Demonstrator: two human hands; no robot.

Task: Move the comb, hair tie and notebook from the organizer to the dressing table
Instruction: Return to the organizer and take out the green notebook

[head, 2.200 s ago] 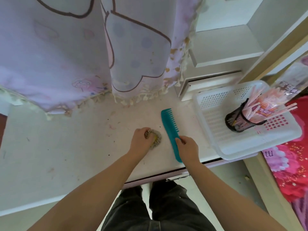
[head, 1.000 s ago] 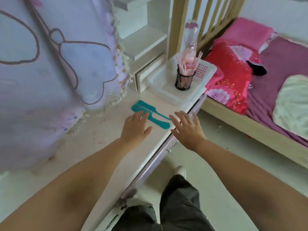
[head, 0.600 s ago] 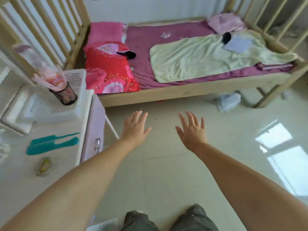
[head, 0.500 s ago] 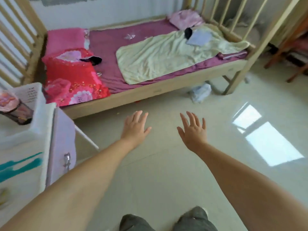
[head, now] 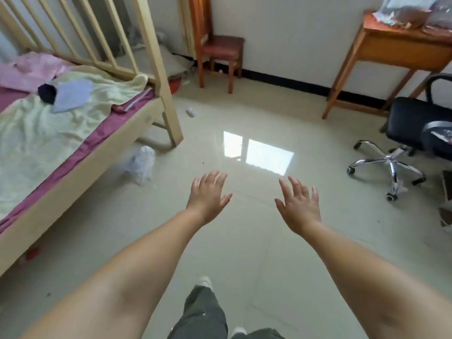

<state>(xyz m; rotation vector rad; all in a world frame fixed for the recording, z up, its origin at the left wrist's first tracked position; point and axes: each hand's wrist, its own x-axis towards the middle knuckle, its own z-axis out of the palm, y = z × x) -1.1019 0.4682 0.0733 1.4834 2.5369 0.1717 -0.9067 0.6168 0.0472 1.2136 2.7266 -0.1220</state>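
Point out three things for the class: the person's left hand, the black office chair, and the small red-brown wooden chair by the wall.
left hand (head: 208, 199), head view, back of the open hand.
black office chair (head: 413, 123), head view, seat cushion.
wooden chair (head: 223, 46), head view, seat.

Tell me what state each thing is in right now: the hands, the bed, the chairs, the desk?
Left hand: open, fingers spread, holding nothing.
Right hand: open, fingers spread, holding nothing.
Bed: unmade, a pale yellow blanket rumpled across it.
Wooden chair: upright against the wall, seat bare.
Office chair: upright on its wheels, unoccupied.
Wooden desk: standing, bags piled on top.
Plastic bag: crumpled on the floor beside the bed.
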